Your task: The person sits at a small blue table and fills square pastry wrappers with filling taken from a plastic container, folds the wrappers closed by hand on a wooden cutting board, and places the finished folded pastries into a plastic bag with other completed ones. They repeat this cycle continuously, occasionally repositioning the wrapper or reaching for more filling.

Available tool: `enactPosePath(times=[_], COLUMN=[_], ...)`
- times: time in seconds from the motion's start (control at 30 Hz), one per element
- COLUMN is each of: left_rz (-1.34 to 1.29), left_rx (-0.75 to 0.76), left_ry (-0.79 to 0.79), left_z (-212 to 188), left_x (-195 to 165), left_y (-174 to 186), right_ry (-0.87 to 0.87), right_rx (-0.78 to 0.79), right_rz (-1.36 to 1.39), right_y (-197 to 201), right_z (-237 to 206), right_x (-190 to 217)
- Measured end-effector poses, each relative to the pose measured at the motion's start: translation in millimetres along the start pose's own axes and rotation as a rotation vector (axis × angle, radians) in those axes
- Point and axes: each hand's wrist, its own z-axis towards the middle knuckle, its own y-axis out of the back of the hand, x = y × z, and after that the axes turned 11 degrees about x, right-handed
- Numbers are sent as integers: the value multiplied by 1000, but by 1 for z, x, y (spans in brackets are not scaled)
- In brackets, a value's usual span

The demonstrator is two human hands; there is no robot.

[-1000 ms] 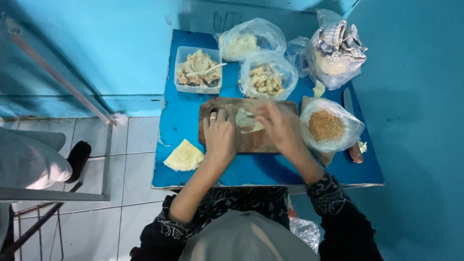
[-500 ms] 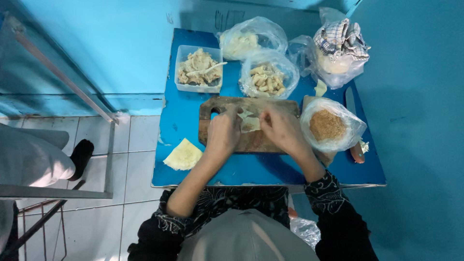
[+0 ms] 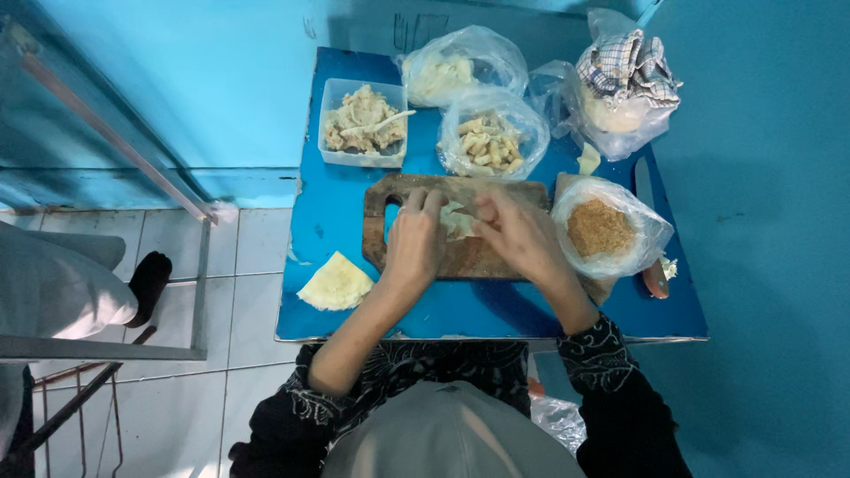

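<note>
Head view, frame centre: left hand [image 3: 414,243] and right hand [image 3: 521,237] found palm-down on wooden cutting board [image 3: 460,257], fingers curled, pinching pale wrapper [image 3: 457,221] between them. Stack of wrappers [image 3: 334,283] noted lower left on blue table [image 3: 332,212].

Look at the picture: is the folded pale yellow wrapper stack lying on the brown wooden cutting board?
No, the folded pale yellow wrapper stack lies on the blue table, left of the brown wooden cutting board.

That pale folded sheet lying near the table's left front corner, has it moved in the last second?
No. The pale folded sheet lies in the same spot on the blue table, just left of the wooden cutting board, as before.
</note>
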Motion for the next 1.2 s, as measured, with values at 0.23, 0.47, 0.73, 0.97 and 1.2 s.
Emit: enactPosePath(times=[0.23, 0.47, 0.73, 0.97, 1.2], left_rz=[115, 152, 215, 320, 622], left_rx=[-30, -7, -37, 87, 156], left_ry=[-41, -31, -34, -100, -432], left_z=[-2, -3, -3, -3, -12], left_x=[1, -1, 4, 3, 13], left_y=[4, 8, 2, 16, 23], right_ry=[-109, -141, 32, 125, 292], right_rx=[95, -12, -33, 70, 85], right_rz=[-68, 146, 82, 363, 97], right_y=[-4, -9, -28, -35, -16], right_z=[4, 13, 6, 11, 2], right_x=[1, 0, 5, -9, -11])
